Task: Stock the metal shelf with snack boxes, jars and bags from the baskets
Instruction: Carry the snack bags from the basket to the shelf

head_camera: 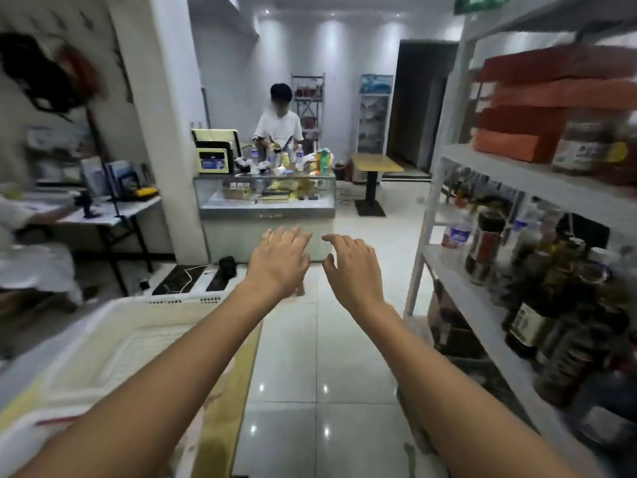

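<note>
Both my arms reach forward over the tiled floor, side by side. My left hand (281, 258) and my right hand (351, 267) are held out with relaxed, spread fingers and hold nothing. A white plastic basket (103, 336) sits at the lower left under my left forearm; its visible inside shows no goods. The white metal shelf (489, 167) runs along the right. It carries orange-red boxes (537, 108) and a jar (582, 146) on the upper level, and dark bottles (537, 305) below.
A glass counter (265, 198) with a person behind it stands ahead across the floor. A white table (113, 212) and a pillar (165, 132) are at the left. A small wooden table (375, 163) is at the back. A cardboard box (455, 332) sits under the shelf.
</note>
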